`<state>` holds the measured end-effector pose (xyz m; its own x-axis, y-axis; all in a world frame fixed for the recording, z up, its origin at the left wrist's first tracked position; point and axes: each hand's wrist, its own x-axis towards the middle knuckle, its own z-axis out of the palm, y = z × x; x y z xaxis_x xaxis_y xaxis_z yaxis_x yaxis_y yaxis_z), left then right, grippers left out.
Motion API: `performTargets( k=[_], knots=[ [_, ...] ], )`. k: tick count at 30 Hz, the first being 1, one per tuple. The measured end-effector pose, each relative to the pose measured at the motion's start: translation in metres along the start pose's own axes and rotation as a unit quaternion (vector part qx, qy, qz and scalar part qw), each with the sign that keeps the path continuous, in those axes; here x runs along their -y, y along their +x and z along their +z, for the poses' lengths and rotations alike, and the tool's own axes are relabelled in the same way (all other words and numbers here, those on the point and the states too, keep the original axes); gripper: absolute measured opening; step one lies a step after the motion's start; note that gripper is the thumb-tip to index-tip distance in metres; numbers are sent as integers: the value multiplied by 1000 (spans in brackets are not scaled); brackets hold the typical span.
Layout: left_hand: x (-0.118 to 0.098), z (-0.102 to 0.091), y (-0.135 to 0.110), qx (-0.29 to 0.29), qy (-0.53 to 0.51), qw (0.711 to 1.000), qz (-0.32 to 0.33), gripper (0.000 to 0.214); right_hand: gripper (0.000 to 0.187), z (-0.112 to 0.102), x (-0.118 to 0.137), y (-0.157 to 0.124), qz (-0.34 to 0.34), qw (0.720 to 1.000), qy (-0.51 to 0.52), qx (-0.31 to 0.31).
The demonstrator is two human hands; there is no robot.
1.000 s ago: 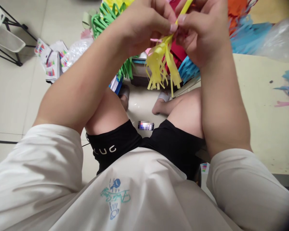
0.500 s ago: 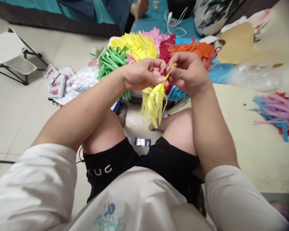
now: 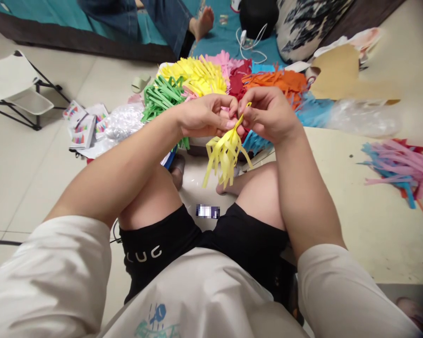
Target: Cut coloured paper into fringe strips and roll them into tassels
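left hand (image 3: 207, 114) and right hand (image 3: 270, 114) pinch a papery, fringed yellow tassel (image 3: 227, 144) where it twists thin.

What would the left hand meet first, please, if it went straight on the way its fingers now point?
Beyond the yellow tassel it holds, the left hand would probably meet the right hand first; the two look very close, though depth is unclear and they may already touch.

The head-worn camera looks forward and steeply down, close above the shirt (image 3: 211, 291).
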<state>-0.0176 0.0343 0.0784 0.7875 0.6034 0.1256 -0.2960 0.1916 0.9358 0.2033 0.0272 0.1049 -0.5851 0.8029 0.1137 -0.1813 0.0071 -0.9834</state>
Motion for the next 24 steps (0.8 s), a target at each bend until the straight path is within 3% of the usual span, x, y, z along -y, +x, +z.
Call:
performTargets(
  k=[10,24],
  knots=[
    [2,-3,0,-32,61,998,1,52,63,-3,-2,-1,-17,999,-13,36],
    [2,12,0,-24,-6,1000,-6,60,64,-1,-1,-1,-28,999,-17,38]
  ],
)
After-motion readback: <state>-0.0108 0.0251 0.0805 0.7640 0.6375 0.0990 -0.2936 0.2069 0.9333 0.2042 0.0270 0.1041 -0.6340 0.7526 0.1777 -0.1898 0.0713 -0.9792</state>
